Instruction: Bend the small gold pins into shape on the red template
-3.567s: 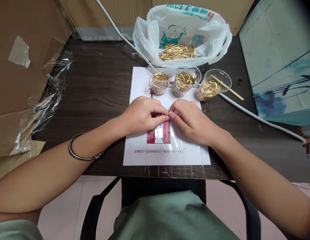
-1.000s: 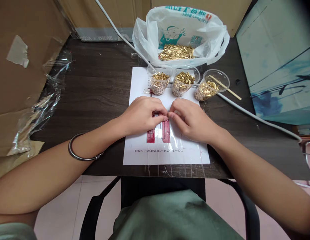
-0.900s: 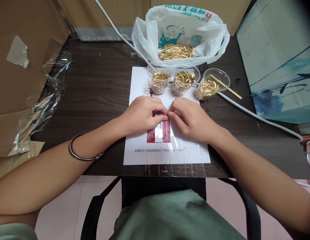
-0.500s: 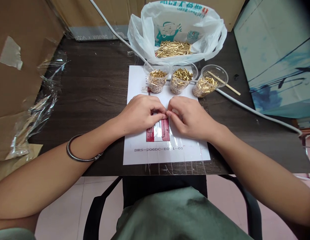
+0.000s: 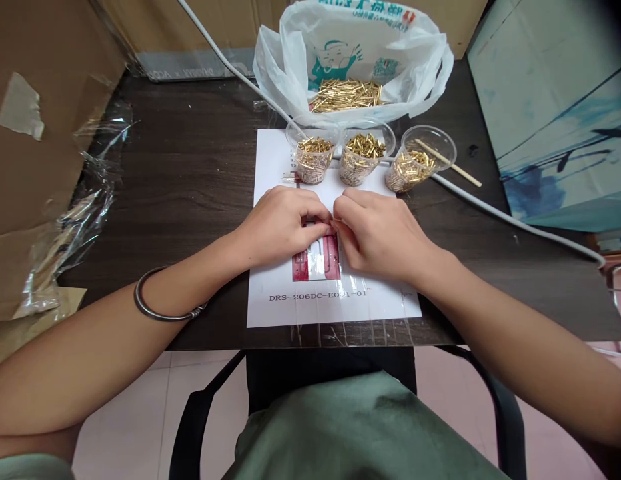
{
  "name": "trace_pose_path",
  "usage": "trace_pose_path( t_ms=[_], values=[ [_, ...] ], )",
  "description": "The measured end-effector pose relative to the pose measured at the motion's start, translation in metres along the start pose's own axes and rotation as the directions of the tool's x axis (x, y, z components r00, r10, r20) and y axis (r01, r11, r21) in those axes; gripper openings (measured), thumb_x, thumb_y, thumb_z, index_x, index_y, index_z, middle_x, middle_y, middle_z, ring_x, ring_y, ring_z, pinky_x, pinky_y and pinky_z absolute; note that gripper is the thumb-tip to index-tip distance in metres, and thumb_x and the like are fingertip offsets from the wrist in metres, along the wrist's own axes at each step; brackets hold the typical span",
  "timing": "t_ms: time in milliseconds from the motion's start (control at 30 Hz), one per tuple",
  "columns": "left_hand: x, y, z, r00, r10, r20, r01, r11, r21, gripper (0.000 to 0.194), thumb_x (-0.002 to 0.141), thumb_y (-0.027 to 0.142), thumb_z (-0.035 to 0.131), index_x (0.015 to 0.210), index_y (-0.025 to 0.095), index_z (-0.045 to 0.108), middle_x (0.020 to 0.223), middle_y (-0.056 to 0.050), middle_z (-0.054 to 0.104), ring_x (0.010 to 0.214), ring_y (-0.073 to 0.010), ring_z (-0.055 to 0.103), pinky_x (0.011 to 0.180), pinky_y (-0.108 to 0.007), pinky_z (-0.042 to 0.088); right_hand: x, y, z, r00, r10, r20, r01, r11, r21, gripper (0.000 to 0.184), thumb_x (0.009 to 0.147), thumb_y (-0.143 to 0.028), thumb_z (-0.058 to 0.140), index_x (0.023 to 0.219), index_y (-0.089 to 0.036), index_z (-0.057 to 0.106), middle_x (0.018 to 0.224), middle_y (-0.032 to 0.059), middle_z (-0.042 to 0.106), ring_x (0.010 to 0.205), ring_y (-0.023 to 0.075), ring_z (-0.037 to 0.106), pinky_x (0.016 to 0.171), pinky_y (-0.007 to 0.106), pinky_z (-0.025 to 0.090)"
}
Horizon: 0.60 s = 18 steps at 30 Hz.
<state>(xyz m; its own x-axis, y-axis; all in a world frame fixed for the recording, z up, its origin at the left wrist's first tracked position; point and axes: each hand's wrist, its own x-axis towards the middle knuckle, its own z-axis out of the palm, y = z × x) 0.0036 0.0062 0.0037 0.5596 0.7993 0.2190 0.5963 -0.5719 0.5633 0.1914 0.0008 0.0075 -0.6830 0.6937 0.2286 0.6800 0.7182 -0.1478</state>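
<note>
My left hand [image 5: 285, 227] and my right hand [image 5: 377, 230] meet fingertip to fingertip over a printed white sheet [image 5: 275, 310]. Both are closed in a pinch, and whatever sits between the fingertips is too small and too covered to name. Below the fingers, part of a red and white printed picture [image 5: 316, 261] shows on the sheet. Just beyond the hands stand three clear plastic cups, a left cup [image 5: 313, 160], a middle cup [image 5: 360, 157] and a tilted right cup [image 5: 413, 167], each holding small gold-coloured metal pieces.
A white plastic bag [image 5: 415, 80] at the back holds longer gold-coloured pins [image 5: 346, 95]. A thin wooden stick [image 5: 463, 175] leans out of the right cup. One white cable [image 5: 520, 223] crosses the dark table [image 5: 190, 167]. Cardboard [image 5: 35, 173] with loose clear tape stands at left.
My right hand's fingers have shifted slightly, with the thumb tip lower and a bit apart from the index finger. My left hand stays almost where it was.
</note>
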Motion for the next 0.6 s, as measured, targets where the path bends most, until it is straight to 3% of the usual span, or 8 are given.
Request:
trace_pose_path(
  t_ms=[133, 367, 600],
  values=[
    [0.000, -0.001, 0.001, 1.000, 0.005, -0.002, -0.005, 1.000, 0.003, 0.014, 0.080, 0.018, 0.060, 0.074, 0.015, 0.072, 0.073, -0.002, 0.068, 0.067, -0.0125, 0.059, 0.064, -0.026, 0.042, 0.000, -0.001, 0.000, 1.000, 0.016, 0.005, -0.016, 1.000, -0.006, 0.016, 0.088, -0.025, 0.038, 0.082, -0.017, 0.050, 0.080, 0.0057, 0.056, 0.069, 0.0169, 0.047, 0.056, 0.031, 0.021],
    [0.000, -0.002, 0.002, 1.000, -0.011, -0.007, 0.011, 1.000, -0.017, 0.011, 0.080, 0.022, 0.064, 0.079, 0.016, 0.075, 0.076, -0.002, 0.071, 0.071, -0.0136, 0.062, 0.067, -0.027, 0.045, 0.003, 0.013, 0.004, 0.986, 0.129, 0.102, -0.156, 0.926, 0.344, 0.012, 0.087, -0.025, 0.047, 0.080, -0.018, 0.053, 0.076, 0.0015, 0.058, 0.070, 0.0145, 0.050, 0.060, 0.028, 0.028],
    [0.000, -0.001, 0.001, 1.000, -0.020, -0.012, 0.020, 1.000, -0.006, 0.012, 0.081, 0.024, 0.064, 0.075, 0.018, 0.073, 0.074, -0.001, 0.070, 0.069, -0.0131, 0.060, 0.065, -0.027, 0.044, 0.001, 0.015, 0.003, 0.986, 0.112, 0.121, -0.152, 0.906, 0.394, 0.024, 0.094, -0.033, 0.040, 0.078, -0.018, 0.050, 0.075, 0.0012, 0.053, 0.069, 0.0138, 0.046, 0.062, 0.029, 0.028]
  ],
)
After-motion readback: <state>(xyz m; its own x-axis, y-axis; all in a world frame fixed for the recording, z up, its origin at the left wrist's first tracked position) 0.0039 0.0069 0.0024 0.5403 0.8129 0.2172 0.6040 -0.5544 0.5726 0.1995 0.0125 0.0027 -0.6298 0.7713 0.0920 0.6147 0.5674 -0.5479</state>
